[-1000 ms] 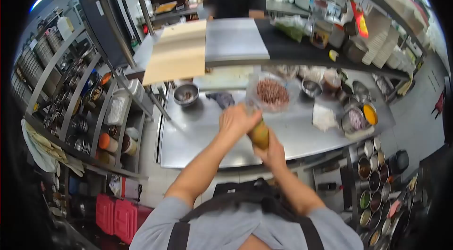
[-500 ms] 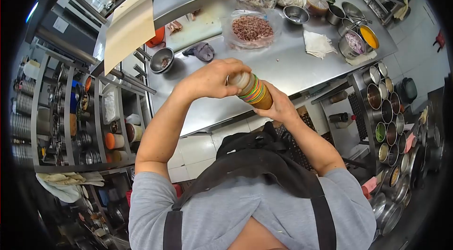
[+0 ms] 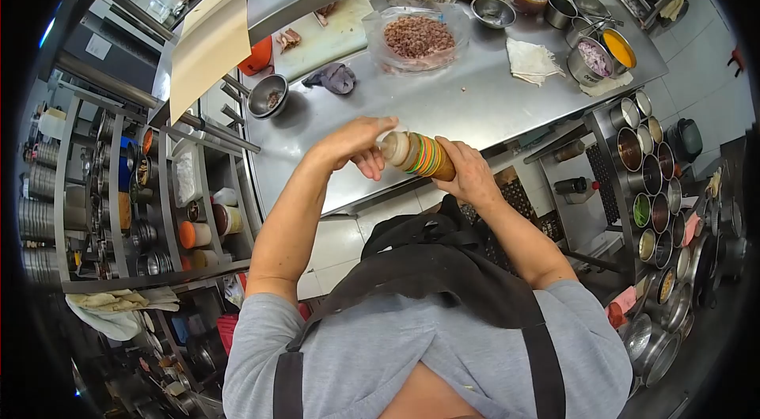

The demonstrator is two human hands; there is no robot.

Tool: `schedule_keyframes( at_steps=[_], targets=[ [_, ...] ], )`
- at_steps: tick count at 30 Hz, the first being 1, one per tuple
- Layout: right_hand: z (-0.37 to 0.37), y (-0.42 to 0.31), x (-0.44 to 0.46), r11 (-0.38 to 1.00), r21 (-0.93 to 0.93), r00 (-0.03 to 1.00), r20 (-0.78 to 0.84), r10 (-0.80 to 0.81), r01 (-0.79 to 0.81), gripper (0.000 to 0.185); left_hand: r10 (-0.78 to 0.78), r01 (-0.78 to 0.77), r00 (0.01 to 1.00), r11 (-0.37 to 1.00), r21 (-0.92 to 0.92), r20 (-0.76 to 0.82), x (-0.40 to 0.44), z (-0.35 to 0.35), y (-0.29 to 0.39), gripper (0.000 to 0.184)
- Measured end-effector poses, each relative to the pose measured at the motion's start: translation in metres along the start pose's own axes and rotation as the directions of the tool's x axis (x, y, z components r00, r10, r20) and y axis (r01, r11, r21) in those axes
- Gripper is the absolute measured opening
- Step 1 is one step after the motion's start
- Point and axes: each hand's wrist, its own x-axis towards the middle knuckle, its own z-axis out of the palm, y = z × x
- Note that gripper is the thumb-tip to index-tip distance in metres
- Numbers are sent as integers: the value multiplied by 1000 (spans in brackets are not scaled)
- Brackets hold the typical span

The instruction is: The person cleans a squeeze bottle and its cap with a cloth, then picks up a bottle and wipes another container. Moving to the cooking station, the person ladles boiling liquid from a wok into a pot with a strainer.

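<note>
My right hand is closed around the lower end of a squeeze bottle of brown contents, ringed with several coloured rubber bands. The bottle lies tilted in the air over the counter's near edge, its pale top pointing left. Beside that top, my left hand is open, fingers stretched out and thumb side close to the bottle's tip. Whether the left fingers touch the tip is hard to make out.
On the steel counter are a bag of diced meat, a grey cloth, metal bowls, a cutting board and a white towel. Pots stand right; shelves flank the left.
My left hand has opened off the bottle's top and moved slightly left and down. The bottle has turned nearer to level, still in my right hand.
</note>
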Motion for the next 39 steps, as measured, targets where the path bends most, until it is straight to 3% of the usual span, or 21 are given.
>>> schedule_keyframes(
  at_steps=[1, 3, 5, 7, 12, 14, 15, 17, 21, 23, 24, 25, 26, 29, 30, 32, 33, 35, 36, 38, 39],
  targets=[
    [2, 0, -2, 997, 53, 999, 6, 48, -49, 85, -5, 5, 1000, 1000, -3, 2, -2, -1, -6, 53],
    [3, 0, -6, 992, 90, 995, 22, 92, -94, 85, 411, -416, 895, 909, 10, -173, -7, -6, -19, 60],
    [5, -1, -7, 982, 126, 990, 35, 138, -141, 85, 521, -513, 849, 852, 100, -85, -6, -11, -29, 69],
    [7, -3, -7, 977, 199, 997, 22, 69, -72, 83, 783, -743, 617, 547, 385, 78, -10, 3, -31, 76],
    [11, -7, -4, 979, 193, 997, 56, 60, -69, 83, 754, -614, 656, 556, 561, -30, -5, 16, -29, 80],
    [12, -7, -5, 981, 173, 994, 77, 76, -88, 83, 603, -373, 758, 714, 593, -249, -7, 18, -27, 79],
    [15, -6, -4, 987, 149, 997, 46, 55, -61, 83, 600, -371, 759, 717, 591, -251, -11, 22, -21, 79],
    [18, -7, -3, 991, 127, 999, 15, 33, -35, 83, 289, -185, 886, 937, 296, -362, -21, 28, -9, 84],
    [17, -7, 0, 992, 98, 997, 20, 74, -75, 82, 208, -139, 870, 973, 184, -447, -22, 23, -12, 84],
    [16, -5, 1, 989, 105, 995, 36, 97, -100, 83, 437, -192, 762, 858, 477, -479, -34, 13, -12, 77],
    [16, -4, 2, 990, 111, 996, 19, 83, -85, 82, 434, -190, 763, 859, 474, -479, -33, 8, -19, 77],
    [17, -3, 3, 991, 117, 998, 5, 69, -69, 82, 749, -316, 574, 575, 754, -331, -28, 4, -30, 74],
    [17, -4, 4, 991, 118, 998, 13, 67, -69, 82, 937, -335, 340, 195, 922, -75, -24, 2, -38, 73],
    [19, -5, 11, 990, 128, 998, 28, 48, -52, 81, 884, -552, 462, 218, 805, 77, -10, 4, -36, 66],
    [21, -4, 14, 991, 126, 998, 39, 48, -52, 81, 884, -549, 462, 224, 806, 69, -6, 4, -37, 66],
    [24, -1, 18, 991, 125, 998, 50, 47, -53, 81, 787, -502, 615, 445, 741, -56, 1, 3, -37, 54],
    [27, 0, 20, 991, 124, 997, 57, 51, -57, 82, 785, -501, 616, 446, 742, -56, 2, 2, -32, 54],
    [34, 2, 22, 989, 131, 996, 67, 61, -69, 82, 621, -337, 760, 630, 699, -194, 1, 3, -24, 46],
    [39, 4, 23, 989, 137, 998, 35, 53, -57, 82, 616, -333, 764, 632, 700, -192, 0, 4, -20, 46],
    [50, 8, 27, 988, 147, 999, -1, 49, -48, 83, 378, -204, 835, 888, 413, -400, 0, 6, -13, 53],
    [56, 10, 29, 989, 147, 998, -45, 35, -28, 82, 376, -199, 837, 887, 417, -398, 2, 5, -13, 53]
  ],
)
